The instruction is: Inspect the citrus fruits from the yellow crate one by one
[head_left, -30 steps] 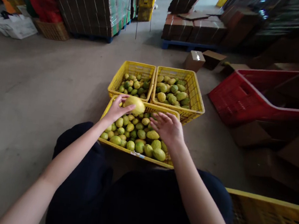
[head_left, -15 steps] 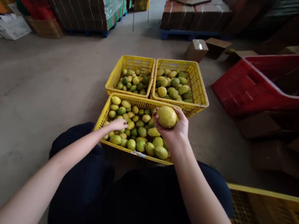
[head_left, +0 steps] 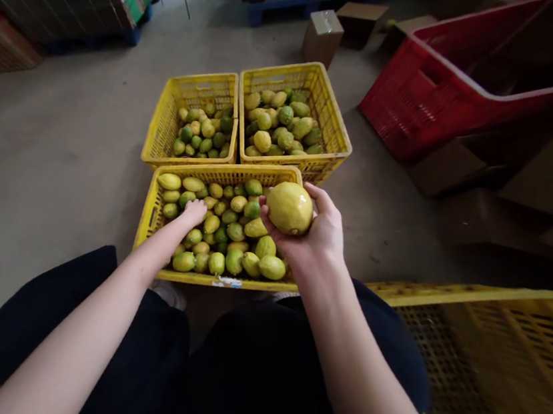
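Observation:
My right hand is wrapped around a large yellow lemon, held up over the right side of the near yellow crate. Yellow and green lemons of several sizes fill that crate. My left hand is down among them at the crate's left part, its fingers curled and pointing away from me. Whatever lies under those fingers is hidden by the hand. A green lemon lies just left of it.
Two more yellow crates with lemons stand behind the near one. To the right are a red crate and cardboard boxes. Beside my right leg is another yellow crate. Stacked goods on pallets stand farther back.
The view has tilted down and turned right, so the crates appear farther left. My left hand has shifted slightly across the lemons. The lemon stays in my right hand.

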`<action>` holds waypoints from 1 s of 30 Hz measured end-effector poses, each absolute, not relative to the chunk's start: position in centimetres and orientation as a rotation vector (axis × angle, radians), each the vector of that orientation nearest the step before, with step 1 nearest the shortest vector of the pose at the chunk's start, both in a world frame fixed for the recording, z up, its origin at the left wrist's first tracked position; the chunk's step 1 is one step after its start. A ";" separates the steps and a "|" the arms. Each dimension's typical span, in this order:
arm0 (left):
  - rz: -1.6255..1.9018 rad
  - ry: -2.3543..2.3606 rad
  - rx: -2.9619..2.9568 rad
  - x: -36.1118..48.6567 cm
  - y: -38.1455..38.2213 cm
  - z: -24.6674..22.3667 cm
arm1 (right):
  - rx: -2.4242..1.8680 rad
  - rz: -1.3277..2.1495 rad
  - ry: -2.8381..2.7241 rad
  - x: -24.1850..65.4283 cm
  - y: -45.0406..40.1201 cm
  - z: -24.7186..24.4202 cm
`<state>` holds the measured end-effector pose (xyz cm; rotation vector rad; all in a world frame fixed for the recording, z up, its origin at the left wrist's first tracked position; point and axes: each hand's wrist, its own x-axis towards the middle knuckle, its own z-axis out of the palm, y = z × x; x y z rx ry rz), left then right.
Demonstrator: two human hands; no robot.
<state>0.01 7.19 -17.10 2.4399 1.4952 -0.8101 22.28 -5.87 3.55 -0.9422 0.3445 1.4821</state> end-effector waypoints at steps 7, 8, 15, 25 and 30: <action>-0.781 1.459 2.480 0.2 8.3 -17.9 | -0.860 1.379 0.316 24.9 -5.3 2.0; -0.751 1.463 2.479 0.3 8.3 -17.9 | -0.850 1.379 0.309 25.0 -5.2 1.9; -0.502 1.471 2.451 0.0 6.9 -17.4 | -0.855 1.454 0.301 24.1 -4.6 2.3; -0.343 1.664 2.397 -2.2 5.2 -10.1 | -0.836 1.566 0.273 22.0 -4.2 2.7; 0.411 1.687 2.100 -4.0 1.6 -2.4 | -0.898 1.593 0.220 20.4 -4.2 2.6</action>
